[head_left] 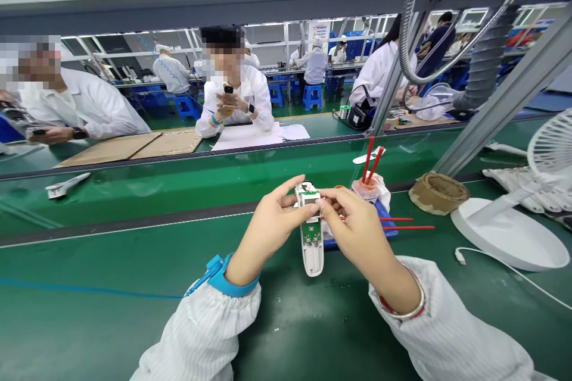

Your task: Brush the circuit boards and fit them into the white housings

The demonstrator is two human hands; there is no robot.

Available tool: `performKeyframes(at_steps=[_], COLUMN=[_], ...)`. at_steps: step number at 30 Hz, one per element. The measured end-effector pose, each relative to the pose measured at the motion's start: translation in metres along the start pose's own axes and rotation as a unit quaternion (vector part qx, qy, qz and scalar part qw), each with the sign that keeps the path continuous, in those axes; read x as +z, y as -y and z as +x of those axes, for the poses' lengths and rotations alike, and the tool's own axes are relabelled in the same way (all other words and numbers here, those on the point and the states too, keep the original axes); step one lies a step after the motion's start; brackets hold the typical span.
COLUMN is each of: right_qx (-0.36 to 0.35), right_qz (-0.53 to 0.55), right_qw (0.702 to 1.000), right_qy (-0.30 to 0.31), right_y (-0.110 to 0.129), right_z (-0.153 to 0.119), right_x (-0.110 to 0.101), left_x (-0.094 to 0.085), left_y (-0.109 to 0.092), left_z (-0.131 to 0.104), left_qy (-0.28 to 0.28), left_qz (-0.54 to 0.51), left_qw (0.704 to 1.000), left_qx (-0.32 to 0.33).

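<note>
Between both hands is a white handheld device housing, held above the green bench with its inner side facing me. A green circuit board shows inside it, with a small grey screen-like part near the top. My left hand grips the housing's upper left side, thumb pressed on the board's upper part. From the right, my right hand pinches the upper edge with thumb and fingers. A blue wrist strap with a blue cord is around my left wrist.
Behind my right hand, a blue tray holds red sticks and a small tub. Further right are a tape roll, a white fan and a white cable. A white housing piece lies left on a ledge. Co-workers sit opposite.
</note>
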State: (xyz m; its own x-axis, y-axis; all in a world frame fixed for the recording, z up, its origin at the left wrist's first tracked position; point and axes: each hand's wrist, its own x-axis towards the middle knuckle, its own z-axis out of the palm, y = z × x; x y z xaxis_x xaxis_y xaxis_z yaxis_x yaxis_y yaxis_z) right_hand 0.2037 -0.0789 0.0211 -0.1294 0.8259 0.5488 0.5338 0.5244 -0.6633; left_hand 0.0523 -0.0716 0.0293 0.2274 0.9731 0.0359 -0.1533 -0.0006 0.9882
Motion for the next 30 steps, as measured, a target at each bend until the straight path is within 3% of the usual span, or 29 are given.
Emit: performKeyframes(at_steps=[13,20,23,27,28,30], right_qx=[-0.024,0.104,0.155,0.273,0.292,0.302], right_qz=[0.014,0.159,0.255,0.419,0.444,0.469], right_qw=[0.999,0.98,0.945,0.835,0.813,0.798], right_qy=[-0.019,0.064,0.132,0.229,0.238,0.229], right_y=[-0.001,-0.004,0.001,0.01,0.012,0.015], right_z=[-0.002,-0.002,-0.005,-0.011,-0.013,-0.015], right_x=[0.01,0.011,0.011,0.014,0.015,0.018], left_x=[0.001,0.0,-0.001,-0.002,-0.002,-0.001], left_y=[-0.003,-0.005,-0.006,-0.01,-0.011,-0.012], left_z=[0.0,-0.001,-0.003,-0.007,-0.007,-0.008], left_qy=[-0.011,-0.022,-0.04,-0.057,-0.059,-0.063], left_qz=[-0.02,-0.015,-0.015,-0.004,-0.002,0.001], left_qw=[1.0,0.999,0.998,0.997,0.996,0.996], left_qx=[0.007,0.028,0.05,0.06,0.061,0.064])
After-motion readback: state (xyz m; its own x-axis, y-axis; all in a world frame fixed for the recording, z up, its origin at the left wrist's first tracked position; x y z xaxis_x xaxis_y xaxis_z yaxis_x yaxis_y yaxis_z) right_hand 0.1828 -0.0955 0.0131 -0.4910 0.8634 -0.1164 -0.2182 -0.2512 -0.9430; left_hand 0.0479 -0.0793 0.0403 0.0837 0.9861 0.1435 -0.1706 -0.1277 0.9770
